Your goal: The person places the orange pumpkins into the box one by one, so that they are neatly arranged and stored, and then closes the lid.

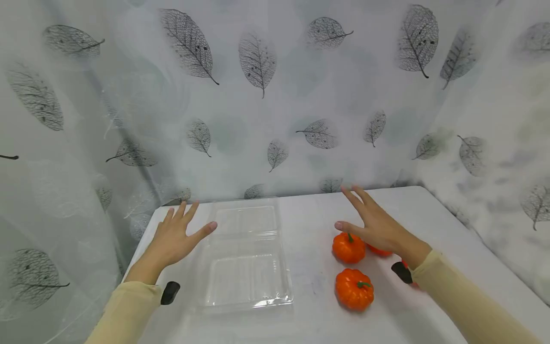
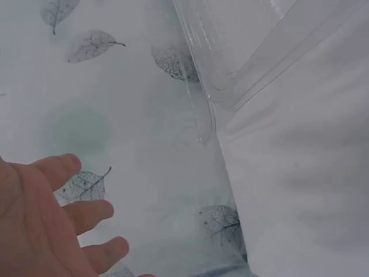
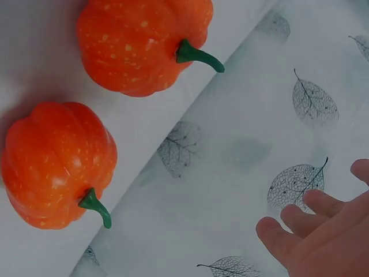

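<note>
My left hand (image 1: 174, 239) hovers at the table's left side with its fingers spread and nothing in it. Just right of it lies a clear plastic tray (image 1: 245, 246) with two sections, one behind the other. My right hand (image 1: 378, 224), also spread and holding nothing, is raised over the right part of the table. Below it are small orange pumpkins with green stems: one pumpkin (image 1: 349, 248) near the thumb, another pumpkin (image 1: 354, 289) closer to me. More orange shows behind the hand and wrist, partly hidden. The right wrist view shows two pumpkins (image 3: 60, 167) left of the fingers (image 3: 311, 222).
A white table (image 1: 313, 306) carries everything. Behind and around it hangs a pale curtain (image 1: 240, 105) printed with grey leaves, meeting the table's back edge. Dark wrist devices (image 1: 170, 292) sit at both cuffs.
</note>
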